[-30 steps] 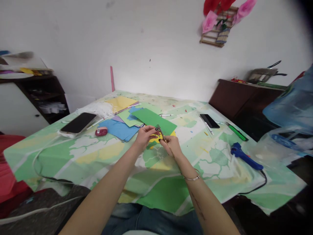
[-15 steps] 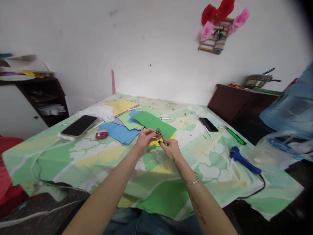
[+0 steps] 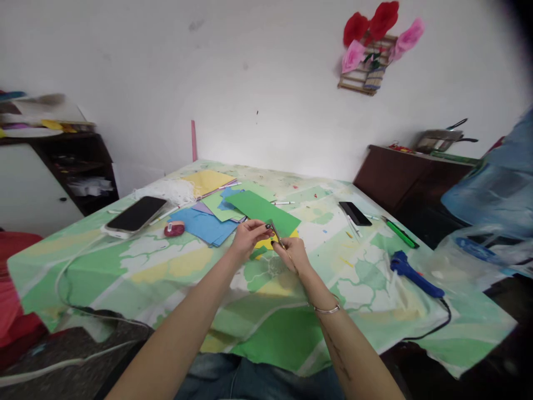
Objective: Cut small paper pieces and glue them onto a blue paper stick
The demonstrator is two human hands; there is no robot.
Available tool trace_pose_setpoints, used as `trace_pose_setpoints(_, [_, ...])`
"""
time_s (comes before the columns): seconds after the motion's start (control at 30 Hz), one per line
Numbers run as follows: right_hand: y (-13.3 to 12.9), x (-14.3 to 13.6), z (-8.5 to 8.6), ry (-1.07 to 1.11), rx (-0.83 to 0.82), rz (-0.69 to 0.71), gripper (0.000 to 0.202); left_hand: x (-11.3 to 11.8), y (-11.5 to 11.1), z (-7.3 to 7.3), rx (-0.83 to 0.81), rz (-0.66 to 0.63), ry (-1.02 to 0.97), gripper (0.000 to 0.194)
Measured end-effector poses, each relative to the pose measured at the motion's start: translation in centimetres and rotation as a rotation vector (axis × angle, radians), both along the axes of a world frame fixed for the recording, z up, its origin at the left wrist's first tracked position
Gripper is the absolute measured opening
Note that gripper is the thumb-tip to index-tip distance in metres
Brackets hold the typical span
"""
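Note:
My right hand point(image 3: 291, 253) is closed round a slim pair of scissors point(image 3: 275, 229), their metal blades pointing up and away from me. My left hand point(image 3: 247, 238) meets the blade tips, thumb and fingers pinched together; what it grips is too small and too covered to make out. Just beyond both hands lies a green sheet of paper point(image 3: 266, 208). Yellow paper point(image 3: 263, 244) shows under and between the hands, with a small dark green scrap point(image 3: 259, 253) beside it.
Blue sheets point(image 3: 204, 226), a red-and-pink small object point(image 3: 174, 228) and a phone point(image 3: 135, 215) lie to the left. On the right are a black phone point(image 3: 355, 213), a green cutter point(image 3: 400, 232) and a blue glue gun point(image 3: 416, 276) with its cord over the table edge.
The hands stay in almost the same place, with the scissors still at the left fingertips. The whole view has shifted very slightly.

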State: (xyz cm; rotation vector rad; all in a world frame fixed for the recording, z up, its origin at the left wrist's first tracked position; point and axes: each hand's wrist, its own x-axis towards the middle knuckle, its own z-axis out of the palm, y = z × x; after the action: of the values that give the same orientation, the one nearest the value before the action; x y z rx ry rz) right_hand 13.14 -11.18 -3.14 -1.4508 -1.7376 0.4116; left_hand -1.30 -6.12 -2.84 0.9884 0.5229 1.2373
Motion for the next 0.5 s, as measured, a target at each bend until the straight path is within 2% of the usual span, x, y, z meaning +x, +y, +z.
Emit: trace_pose_setpoints(0.5, [0.13,0.36,-0.01,-0.046,0.01,0.009,0.04,0.03,-0.18,0.3,-0.012,0.009,-0.004,0.023])
